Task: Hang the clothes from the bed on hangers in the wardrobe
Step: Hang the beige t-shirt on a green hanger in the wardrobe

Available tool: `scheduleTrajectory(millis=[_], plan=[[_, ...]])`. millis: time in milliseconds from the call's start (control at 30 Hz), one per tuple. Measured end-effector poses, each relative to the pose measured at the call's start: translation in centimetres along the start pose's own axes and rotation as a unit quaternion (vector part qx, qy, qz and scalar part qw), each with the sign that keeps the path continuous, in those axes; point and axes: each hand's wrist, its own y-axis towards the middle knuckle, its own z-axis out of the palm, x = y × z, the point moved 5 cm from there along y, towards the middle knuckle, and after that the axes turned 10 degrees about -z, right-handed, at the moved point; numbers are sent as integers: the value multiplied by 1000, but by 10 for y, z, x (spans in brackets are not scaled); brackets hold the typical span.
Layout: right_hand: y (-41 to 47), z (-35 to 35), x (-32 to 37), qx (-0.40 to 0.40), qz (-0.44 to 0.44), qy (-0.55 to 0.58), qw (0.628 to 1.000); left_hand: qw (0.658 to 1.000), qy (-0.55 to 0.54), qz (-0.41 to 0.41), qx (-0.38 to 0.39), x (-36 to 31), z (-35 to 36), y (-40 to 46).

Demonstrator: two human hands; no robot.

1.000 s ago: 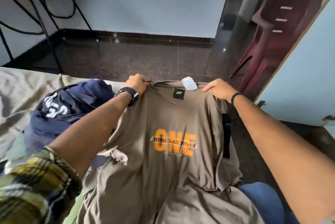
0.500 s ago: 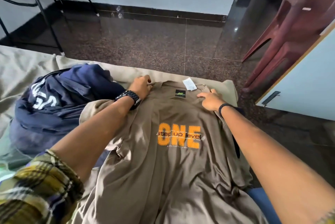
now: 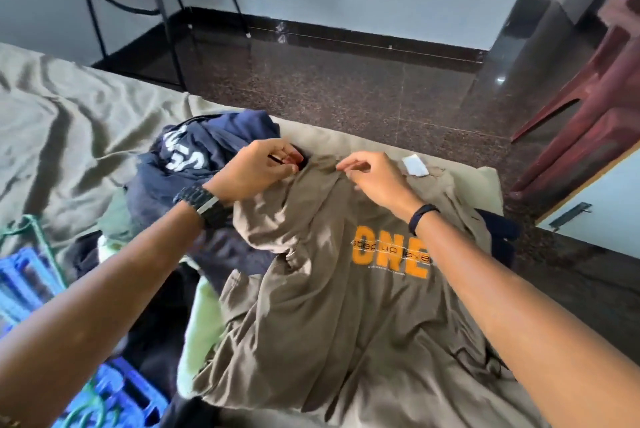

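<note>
A brown T-shirt (image 3: 346, 316) with an orange "ONE" print lies face up on the bed (image 3: 69, 116), collar toward the floor. My left hand (image 3: 252, 169) pinches the shirt's edge at its left shoulder, fingers curled; something red shows between the fingertips. My right hand (image 3: 374, 181) pinches a fold of the same shirt just left of the collar. A white label (image 3: 415, 165) sticks out at the collar. A crumpled navy garment (image 3: 194, 157) with white lettering lies to the left, partly under my left wrist.
A blue crate (image 3: 24, 282) with green wire hangers (image 3: 38, 233) sits at the lower left. A maroon plastic chair (image 3: 595, 116) stands at the right on the dark floor. A pale blue cabinet door (image 3: 609, 199) with a metal handle is beyond the bed's right corner.
Both hands have shifted left from the two sides of the collar to the shirt's left shoulder, bunching the fabric. The view has swung left, bringing the crate and hangers into sight.
</note>
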Motion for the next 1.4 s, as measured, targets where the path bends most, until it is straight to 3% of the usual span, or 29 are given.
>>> scheduleTrajectory(millis=[200,367,567,700,900,1033,1133,1233,1400], plan=[[-10,100,105,101,-80,149,980,989,-111,-51,-78,76,-76,-113],[-32,188,144,233,-103,139,957,958,-174,-167,-154,154,-104,-192],[-55,260,173,287,-114,117,944,927,-124,-256,-246,212,-98,-247],[-81,297,185,365,-87,161,913,893,-32,-313,-322,239,-96,-268],[-117,331,168,453,-162,-28,876,851,-28,-373,-368,249,-88,-291],[-136,346,161,452,-210,-150,854,815,-125,-393,-406,250,-83,-306],[-141,348,163,428,-240,-208,846,778,-286,-399,-392,258,-76,-308],[-140,340,164,405,-229,-139,874,702,-458,-366,-403,260,-73,-305],[-131,320,158,418,-187,-15,889,647,-544,-292,-448,247,-70,-300]])
